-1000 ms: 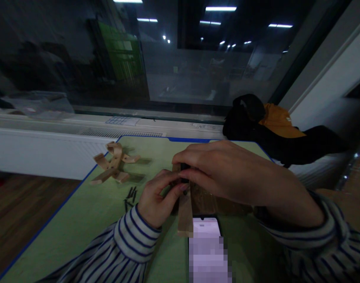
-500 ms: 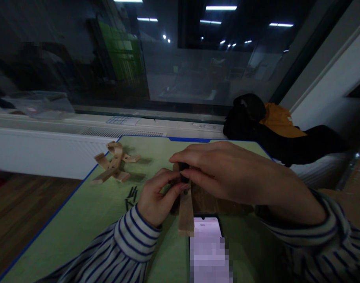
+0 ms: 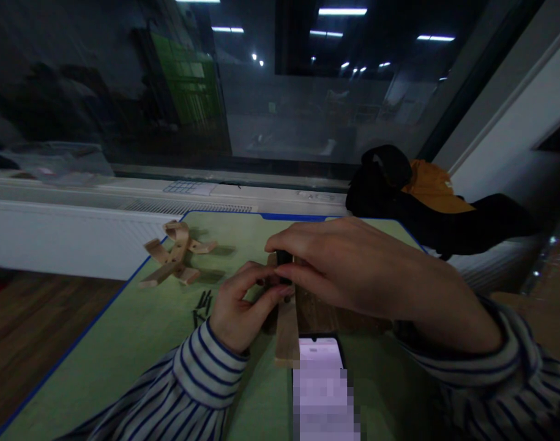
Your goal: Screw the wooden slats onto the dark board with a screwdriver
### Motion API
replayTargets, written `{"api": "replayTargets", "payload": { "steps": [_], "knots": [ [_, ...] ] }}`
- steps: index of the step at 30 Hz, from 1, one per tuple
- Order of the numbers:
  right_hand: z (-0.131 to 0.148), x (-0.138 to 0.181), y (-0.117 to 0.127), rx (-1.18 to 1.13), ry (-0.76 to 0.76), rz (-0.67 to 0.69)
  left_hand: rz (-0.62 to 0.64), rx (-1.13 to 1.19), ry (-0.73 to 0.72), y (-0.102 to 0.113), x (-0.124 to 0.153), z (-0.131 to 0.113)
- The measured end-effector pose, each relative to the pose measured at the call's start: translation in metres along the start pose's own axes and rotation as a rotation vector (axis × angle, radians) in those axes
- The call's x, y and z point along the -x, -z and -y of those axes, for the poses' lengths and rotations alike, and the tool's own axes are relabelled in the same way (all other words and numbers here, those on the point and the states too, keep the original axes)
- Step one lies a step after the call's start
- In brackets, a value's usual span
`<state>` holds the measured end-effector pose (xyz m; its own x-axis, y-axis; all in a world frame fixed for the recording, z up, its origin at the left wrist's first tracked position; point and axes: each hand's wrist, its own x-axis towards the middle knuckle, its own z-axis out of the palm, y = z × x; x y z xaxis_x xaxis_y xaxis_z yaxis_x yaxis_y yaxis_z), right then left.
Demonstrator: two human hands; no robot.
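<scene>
The right hand (image 3: 344, 263) clasps a black handle (image 3: 284, 258); the left hand (image 3: 236, 309) touches a wooden strip (image 3: 287, 340), its fingers' grip unclear.

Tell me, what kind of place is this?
Probably an indoor room, maybe a workroom or hobby room: there's a green table with wooden pieces at it, next to a big dark window.

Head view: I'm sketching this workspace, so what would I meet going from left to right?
Clear plastic item → wooden assembly → left hand → wooden strip → phone → orange fabric.
</scene>
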<state>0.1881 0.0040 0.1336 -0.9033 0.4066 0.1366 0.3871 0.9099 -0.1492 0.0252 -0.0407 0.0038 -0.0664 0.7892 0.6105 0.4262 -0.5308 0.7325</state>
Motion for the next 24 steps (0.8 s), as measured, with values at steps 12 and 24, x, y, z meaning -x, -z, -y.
{"api": "replayTargets", "payload": {
  "steps": [12,24],
  "knots": [
    [-0.0045,-0.0014,-0.0002,-0.012,-0.031,0.024,0.121,0.016,-0.043,0.0019,-0.0014,0.0019],
    [-0.0021,-0.0002,0.0001,-0.057,0.06,0.003,0.059,-0.011,0.003,0.0019,0.0006,0.0011]
  ]
}}
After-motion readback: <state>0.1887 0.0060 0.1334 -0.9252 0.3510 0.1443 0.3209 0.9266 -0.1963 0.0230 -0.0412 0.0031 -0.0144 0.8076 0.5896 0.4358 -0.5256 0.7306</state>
